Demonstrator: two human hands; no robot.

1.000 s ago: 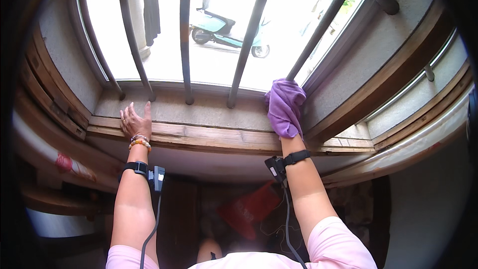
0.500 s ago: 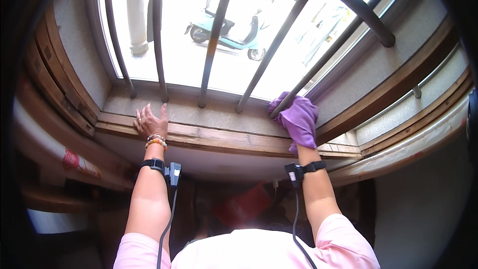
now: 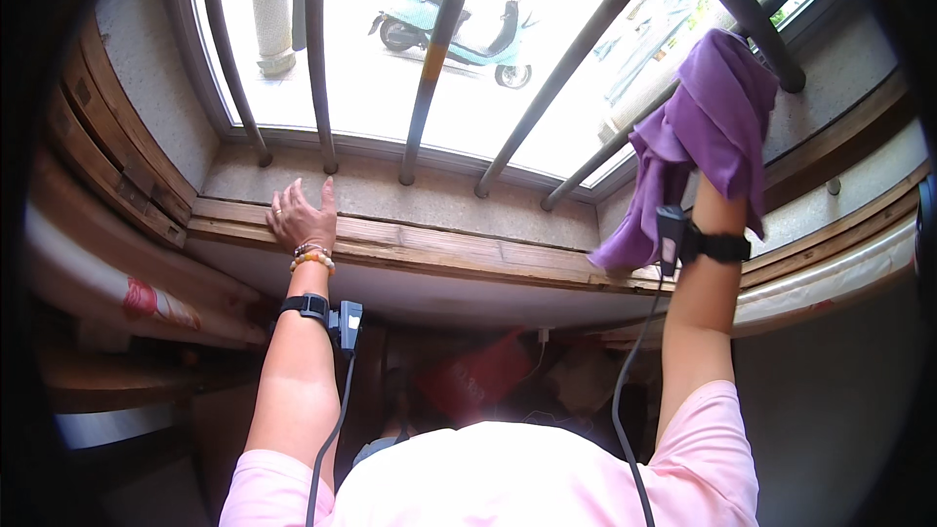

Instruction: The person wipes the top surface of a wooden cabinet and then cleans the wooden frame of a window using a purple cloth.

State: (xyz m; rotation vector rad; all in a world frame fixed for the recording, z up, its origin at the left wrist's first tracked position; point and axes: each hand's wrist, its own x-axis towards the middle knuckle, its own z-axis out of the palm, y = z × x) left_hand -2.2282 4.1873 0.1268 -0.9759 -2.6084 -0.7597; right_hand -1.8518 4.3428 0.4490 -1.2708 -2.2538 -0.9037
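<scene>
My left hand (image 3: 303, 220) rests on the wooden edge (image 3: 420, 246) of the window sill, its fingers spread and holding nothing. A ring and bead bracelets show on it. Up on the right is a purple cloth (image 3: 717, 102), bunched over my right hand, with a loose end hanging down towards the sill. My right hand holds this cloth against the right-most window bar (image 3: 610, 151), near the thicker crossing bar (image 3: 752, 24). The cloth hides the fingers of that hand; below it the right forearm (image 3: 708, 303) is bare.
Several dark bars (image 3: 420, 88) stand across the window, footed in the stone sill (image 3: 361, 181). Wooden frames (image 3: 127, 166) run up both sides. Outside stands a light-blue scooter (image 3: 459, 39). Cables (image 3: 625, 410) run from both wrist straps. A red bag-like thing (image 3: 473, 371) lies below the sill.
My right hand has moved up and to the right along the bar with the purple cloth, whose loose end now hangs lower. My left hand stays on the sill edge.
</scene>
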